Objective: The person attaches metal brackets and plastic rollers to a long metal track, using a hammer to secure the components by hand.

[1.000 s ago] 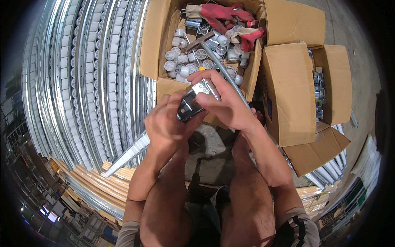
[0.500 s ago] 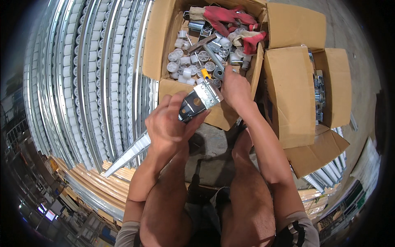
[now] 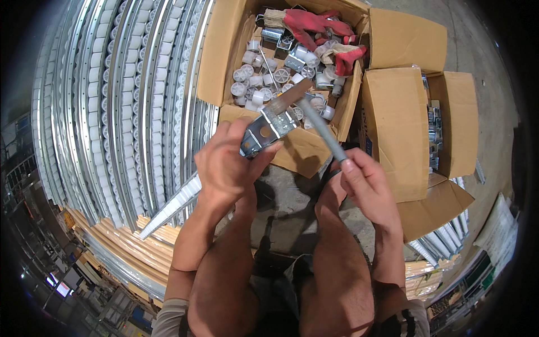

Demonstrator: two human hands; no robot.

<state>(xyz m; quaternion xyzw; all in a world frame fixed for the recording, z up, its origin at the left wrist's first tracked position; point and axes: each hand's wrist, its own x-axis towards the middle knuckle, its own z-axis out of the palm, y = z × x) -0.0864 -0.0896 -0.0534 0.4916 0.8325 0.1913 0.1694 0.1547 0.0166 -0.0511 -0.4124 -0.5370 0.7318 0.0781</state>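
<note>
Left hand (image 3: 224, 164), nine o'clock, is holding a metal bracket (image 3: 276, 124) near centre, toward twelve, fingers curled; right hand (image 3: 369, 190), three o'clock, is gripping, fingers closed, a hammer (image 3: 324, 130) whose head is overlapping the bracket, contact unclear.

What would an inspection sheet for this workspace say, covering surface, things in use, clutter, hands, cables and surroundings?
Surface: grey floor, shadowed in places.
Job's things: a metal bracket with round holes, held at a tilt; a hammer, its head over the bracket's far end in the picture. Whether they touch, I cannot tell.
Clutter: white plastic rollers and red-and-white gloves, heaped with metal parts in an open cardboard box.
Hands: left hand grips the bracket; right hand grips the hammer's handle. Both bare.
Cables: nothing seen.
Surroundings: metal tracks with white rollers at left; a second open box of metal parts at right.
</note>
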